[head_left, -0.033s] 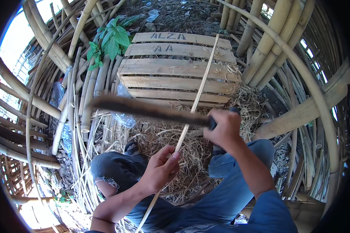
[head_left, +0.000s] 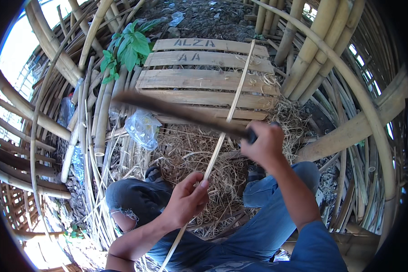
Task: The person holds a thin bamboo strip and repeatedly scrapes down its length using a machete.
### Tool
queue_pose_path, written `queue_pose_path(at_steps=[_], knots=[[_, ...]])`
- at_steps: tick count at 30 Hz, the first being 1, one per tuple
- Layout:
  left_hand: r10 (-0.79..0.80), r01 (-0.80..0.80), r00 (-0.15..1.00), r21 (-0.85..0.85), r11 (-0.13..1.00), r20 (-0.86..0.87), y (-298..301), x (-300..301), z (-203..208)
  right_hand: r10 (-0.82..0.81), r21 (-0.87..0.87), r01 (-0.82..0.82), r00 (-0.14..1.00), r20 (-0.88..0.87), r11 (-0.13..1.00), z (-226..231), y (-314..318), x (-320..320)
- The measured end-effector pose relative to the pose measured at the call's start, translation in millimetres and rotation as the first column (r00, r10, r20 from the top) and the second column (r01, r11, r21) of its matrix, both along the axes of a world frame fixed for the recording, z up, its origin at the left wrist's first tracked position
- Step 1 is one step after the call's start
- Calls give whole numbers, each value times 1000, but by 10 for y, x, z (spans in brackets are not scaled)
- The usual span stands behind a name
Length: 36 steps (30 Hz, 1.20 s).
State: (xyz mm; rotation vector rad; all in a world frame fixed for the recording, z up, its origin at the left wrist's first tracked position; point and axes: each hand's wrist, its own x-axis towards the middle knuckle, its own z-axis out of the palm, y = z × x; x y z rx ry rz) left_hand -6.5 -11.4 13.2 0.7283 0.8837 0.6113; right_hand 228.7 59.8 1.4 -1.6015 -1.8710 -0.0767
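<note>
A long, narrow pale bamboo strip (head_left: 215, 154) runs slantwise from near my lap up over the slatted wooden crate (head_left: 181, 79). My left hand (head_left: 186, 199) is closed around its lower part, thumb pressed along it. In my right hand (head_left: 265, 143) I grip the dark handle of a machete (head_left: 177, 111), its long brown blade pointing left. The blade, slightly blurred, crosses the strip well above my left hand; whether its edge touches or cuts in, I cannot tell. Most of the handle is hidden by my fingers.
Thin shavings (head_left: 204, 181) cover the ground between my legs. Beside the crate lie a clear plastic bag (head_left: 143, 129) and a leafy green plant (head_left: 133, 45). Bamboo poles (head_left: 322, 50) stand at right, with more poles and strips (head_left: 97, 113) stacked at left.
The machete's blade has swung away from me, its tip rising toward the crate and uncovering the plastic bag. My right hand shifted slightly; my left hand and the strip look nearly still.
</note>
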Motion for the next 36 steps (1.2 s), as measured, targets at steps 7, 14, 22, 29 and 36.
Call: queue_pose_path(at_steps=[7,14,22,29,36], knots=[[-68,68,998,-22,997,-16,-78,-24,-53,-236,-83,231,970,-61,969,7,120,238],[-25,25,1000,-10,1000,-6,-53,-31,-15,84,-9,-84,996,5,996,-1,-103,49],[-32,34,996,22,999,-77,-94,-79,-53,-118,-43,116,992,-52,992,-46,66,163],[20,-7,991,99,995,-134,-69,-38,-7,87,-39,-85,995,56,996,68,-120,31],[6,2,994,81,997,-106,-88,-44,-16,-4,-1,4,999,38,1000,-9,-51,104]])
